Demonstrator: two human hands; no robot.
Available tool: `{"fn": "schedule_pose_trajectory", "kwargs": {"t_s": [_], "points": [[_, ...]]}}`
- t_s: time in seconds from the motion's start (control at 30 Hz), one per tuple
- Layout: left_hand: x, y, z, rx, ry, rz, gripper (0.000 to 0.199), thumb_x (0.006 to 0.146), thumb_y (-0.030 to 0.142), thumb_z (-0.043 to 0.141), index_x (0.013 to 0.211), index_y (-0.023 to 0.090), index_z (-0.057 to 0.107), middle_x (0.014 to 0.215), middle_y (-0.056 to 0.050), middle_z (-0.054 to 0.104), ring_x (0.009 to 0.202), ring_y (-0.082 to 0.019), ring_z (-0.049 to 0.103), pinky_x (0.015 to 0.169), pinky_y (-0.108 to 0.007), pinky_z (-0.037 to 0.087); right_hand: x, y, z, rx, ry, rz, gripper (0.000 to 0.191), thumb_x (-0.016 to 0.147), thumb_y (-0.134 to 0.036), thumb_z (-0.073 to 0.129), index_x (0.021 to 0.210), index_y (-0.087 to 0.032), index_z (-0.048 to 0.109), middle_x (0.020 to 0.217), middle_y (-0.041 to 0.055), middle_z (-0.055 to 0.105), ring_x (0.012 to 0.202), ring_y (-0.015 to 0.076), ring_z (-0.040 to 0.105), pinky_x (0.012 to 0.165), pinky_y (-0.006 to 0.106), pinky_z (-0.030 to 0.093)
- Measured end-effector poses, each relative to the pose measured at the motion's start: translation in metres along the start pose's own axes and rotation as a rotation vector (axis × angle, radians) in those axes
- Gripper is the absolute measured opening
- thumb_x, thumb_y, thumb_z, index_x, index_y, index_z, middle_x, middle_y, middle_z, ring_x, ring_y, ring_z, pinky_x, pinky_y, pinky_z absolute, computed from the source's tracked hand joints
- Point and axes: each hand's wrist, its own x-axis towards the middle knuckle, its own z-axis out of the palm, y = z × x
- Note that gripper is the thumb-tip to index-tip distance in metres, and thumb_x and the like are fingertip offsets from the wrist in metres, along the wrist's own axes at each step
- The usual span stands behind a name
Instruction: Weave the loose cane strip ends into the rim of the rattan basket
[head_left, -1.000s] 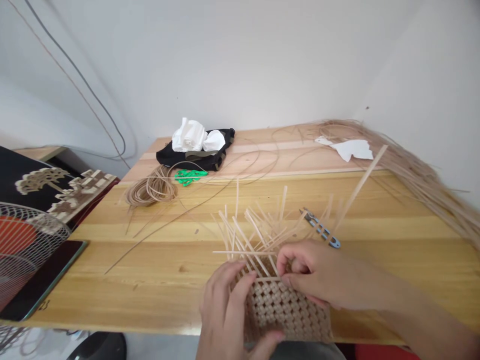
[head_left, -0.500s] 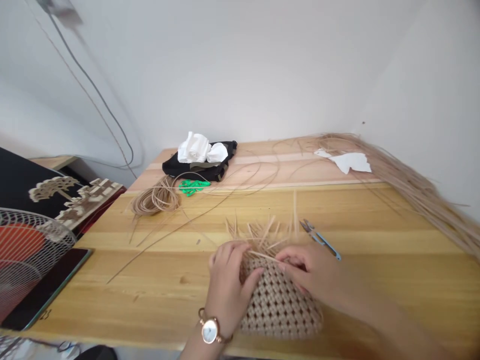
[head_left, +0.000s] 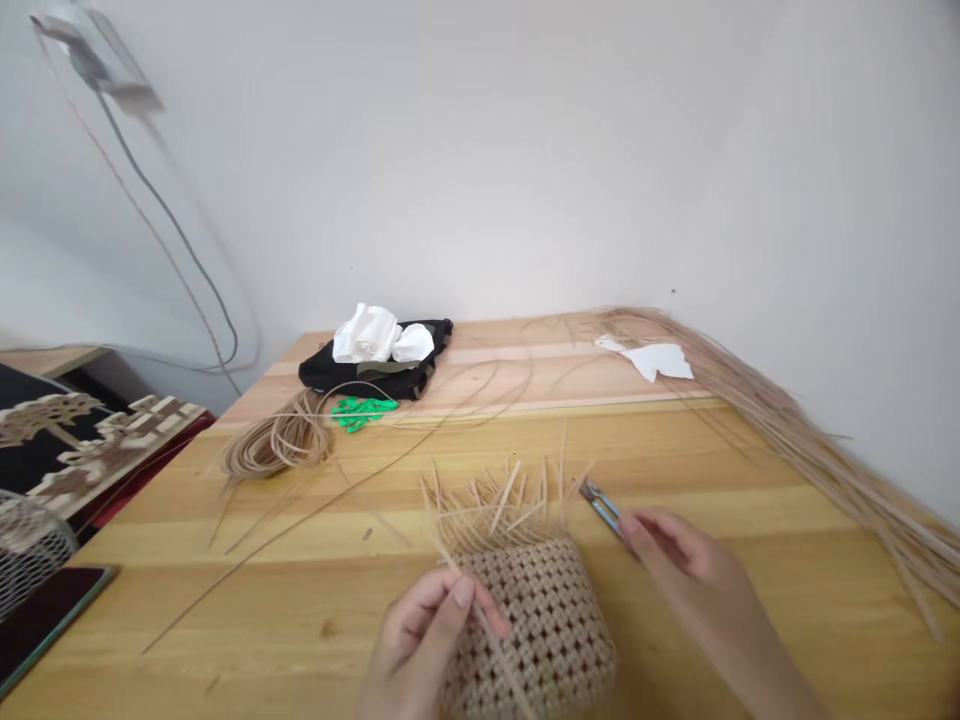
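A woven basket [head_left: 540, 625] of pale tan strips, with an openwork pattern, lies on the table in front of me. Loose strip ends [head_left: 491, 510] stick up along its far edge. My left hand [head_left: 431, 635] is over its left side, thumb and fingers pinching one flat rattan strip [head_left: 499, 650] that slants down across the weave. To the right of the basket, my right hand [head_left: 686, 565] has its thumb and fingertips closed on the handle end of blue thread snips [head_left: 606, 508]. The blades point away, towards the far left.
A coil of strips [head_left: 277, 440] and a green tangle [head_left: 360, 412] lie at the left, by a black bag [head_left: 412, 383] topped with white tissue [head_left: 367, 335]. Long loose strips [head_left: 810, 440] run down the right side, near a torn tissue [head_left: 660, 360]. A dark phone-like slab [head_left: 56, 610] sits at the left edge.
My right hand has left the basket edge and moved right to the snips. My left hand has shifted from the basket's top edge to pinching a strip nearer me. The view has tilted up and right.
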Motion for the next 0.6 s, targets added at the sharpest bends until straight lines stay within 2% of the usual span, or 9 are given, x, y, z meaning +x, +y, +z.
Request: {"fn": "schedule_pose_trajectory", "kwargs": {"t_s": [0.03,0.07,0.17,0.27,0.37,0.47,0.6], "points": [[0.001,0.0,0.002,-0.06,-0.011,-0.035,0.034,0.08,0.046,0.054,0.067,0.015,0.061,0.06,-0.002,0.063,0.061,-0.012,0.057,0.063,-0.021,0.043,0.015,0.012,0.002,-0.105,0.046,-0.002,0.041,0.087,-0.044,0.035,0.101,-0.012,0.057,0.098,0.0133,0.061,0.091,0.0233,0.058,0.077,0.032,0.045],[0.002,0.0,0.006,-0.109,-0.034,-0.068,0.034,0.079,0.047,0.056,0.068,0.015,0.06,0.057,-0.001,0.062,0.057,-0.011,0.056,0.059,-0.021,0.043,0.027,0.022,0.006,-0.168,0.05,-0.014,0.035,0.083,-0.039,0.045,0.099,-0.01,0.057,0.099,0.0165,0.059,0.096,0.0277,0.055,0.081,0.036,0.043],[0.004,0.003,0.018,-0.171,-0.096,-0.125,0.036,0.075,0.049,0.06,0.075,0.014,0.059,0.05,0.001,0.059,0.046,-0.009,0.055,0.051,-0.019,0.039,0.048,0.036,0.026,-0.311,0.064,-0.07,0.028,0.081,-0.033,0.051,0.095,-0.01,0.06,0.093,0.016,0.058,0.092,0.0306,0.053,0.078,0.039,0.041],[0.007,0.008,0.028,-0.197,-0.13,-0.147,0.041,0.072,0.052,0.062,0.087,0.014,0.058,0.046,0.002,0.056,0.041,-0.009,0.054,0.045,-0.017,0.038,0.048,0.037,0.044,-0.402,0.105,-0.093,0.021,0.085,-0.025,0.047,0.093,-0.01,0.06,0.093,0.0171,0.056,0.09,0.032,0.051,0.073,0.039,0.039],[0.01,0.011,0.033,-0.2,-0.159,-0.145,0.046,0.071,0.054,0.062,0.095,0.015,0.056,0.042,0.004,0.053,0.035,-0.008,0.049,0.039,-0.015,0.034,0.045,0.04,0.051,-0.429,0.139,-0.087,0.02,0.087,-0.018,0.042,0.091,-0.01,0.059,0.091,0.0167,0.056,0.088,0.0301,0.052,0.072,0.036,0.039],[0.013,0.013,0.038,-0.142,-0.189,-0.117,0.045,0.071,0.054,0.06,0.092,0.015,0.057,0.038,0.005,0.049,0.032,-0.006,0.042,0.036,-0.014,0.03,0.046,0.045,0.052,-0.416,0.157,-0.074,0.018,0.087,-0.017,0.042,0.089,-0.01,0.059,0.09,0.0162,0.056,0.086,0.0284,0.053,0.072,0.034,0.039],[0.014,0.021,0.052,-0.081,-0.2,-0.103,0.042,0.074,0.053,0.057,0.088,0.014,0.061,0.033,0.008,0.036,0.028,-0.004,0.028,0.033,-0.014,0.022,0.049,0.051,0.053,-0.349,0.176,-0.062,0.022,0.088,-0.015,0.039,0.092,-0.007,0.059,0.092,0.0176,0.055,0.09,0.0298,0.051,0.075,0.037,0.039]]}}
